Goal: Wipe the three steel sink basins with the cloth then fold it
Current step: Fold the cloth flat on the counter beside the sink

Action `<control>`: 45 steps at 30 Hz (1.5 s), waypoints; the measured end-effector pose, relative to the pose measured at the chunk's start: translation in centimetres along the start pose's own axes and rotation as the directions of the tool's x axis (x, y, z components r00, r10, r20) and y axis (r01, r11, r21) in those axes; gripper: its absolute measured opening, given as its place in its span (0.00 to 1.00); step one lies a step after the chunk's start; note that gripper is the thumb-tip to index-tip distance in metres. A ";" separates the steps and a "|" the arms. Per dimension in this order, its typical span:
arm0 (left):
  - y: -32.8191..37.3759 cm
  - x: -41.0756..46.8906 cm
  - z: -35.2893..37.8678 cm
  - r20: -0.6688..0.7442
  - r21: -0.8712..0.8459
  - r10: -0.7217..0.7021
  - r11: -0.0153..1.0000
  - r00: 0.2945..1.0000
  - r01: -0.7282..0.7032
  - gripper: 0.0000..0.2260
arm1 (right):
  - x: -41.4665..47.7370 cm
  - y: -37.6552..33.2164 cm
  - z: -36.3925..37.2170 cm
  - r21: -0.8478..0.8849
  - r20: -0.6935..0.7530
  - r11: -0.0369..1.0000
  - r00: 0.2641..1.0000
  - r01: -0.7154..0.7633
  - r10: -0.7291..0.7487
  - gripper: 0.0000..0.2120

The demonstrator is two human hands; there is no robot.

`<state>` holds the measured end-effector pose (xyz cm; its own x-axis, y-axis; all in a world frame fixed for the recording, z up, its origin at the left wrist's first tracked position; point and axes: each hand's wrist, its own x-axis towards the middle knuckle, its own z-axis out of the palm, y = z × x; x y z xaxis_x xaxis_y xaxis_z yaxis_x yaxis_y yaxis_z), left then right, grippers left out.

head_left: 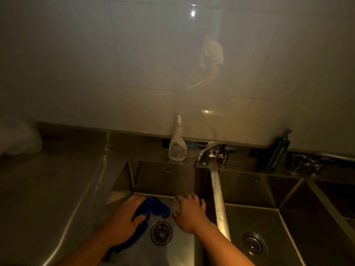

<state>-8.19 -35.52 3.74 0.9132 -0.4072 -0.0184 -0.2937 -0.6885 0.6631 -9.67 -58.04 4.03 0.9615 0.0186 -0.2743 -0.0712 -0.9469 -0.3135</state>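
Dim tiling is seen behind the steel counter (pixel 48 185). Inside the left basin (pixel 172 181), the blue cloth (pixel 153 206) is gripped by the left hand (pixel 124 217); the right hand (pixel 189 214) is spread flat (empty). Trailing fabric could be snagged on the drain (pixel 161 232).

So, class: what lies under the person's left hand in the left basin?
Under the left hand is a blue cloth, pressed onto the floor of the left basin; its tail trails toward the wrist. The steel beneath is covered. The drain beside it stays exposed.
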 end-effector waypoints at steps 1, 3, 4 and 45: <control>-1.3 0.3 -0.8 0.014 0.003 0.008 1.000 1.000 -0.008 0.18 | 0.7 -1.6 0.3 0.002 -0.001 1.000 1.000 0.016 -0.016 0.29; -4.3 0.8 -2.5 0.046 0.016 0.048 0.999 0.998 -0.049 0.19 | 2.3 -4.9 1.0 -0.002 0.017 0.998 0.998 0.062 -0.062 0.33; -5.8 1.0 -3.6 0.073 0.008 0.065 0.998 0.995 -0.066 0.20 | 3.1 -6.6 1.3 0.013 0.029 0.996 0.996 0.085 -0.086 0.35; -23.4 0.6 -36.1 -0.101 0.068 0.153 0.987 0.983 -0.147 0.19 | 9.3 -33.0 -7.0 0.098 -0.327 0.919 0.884 0.383 -0.334 0.09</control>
<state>9.45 1.98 15.27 0.8812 -0.4451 0.1590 -0.4430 -0.6606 0.6061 3.47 -28.89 18.20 0.9607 0.2273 0.1595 0.2767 -0.8312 -0.4821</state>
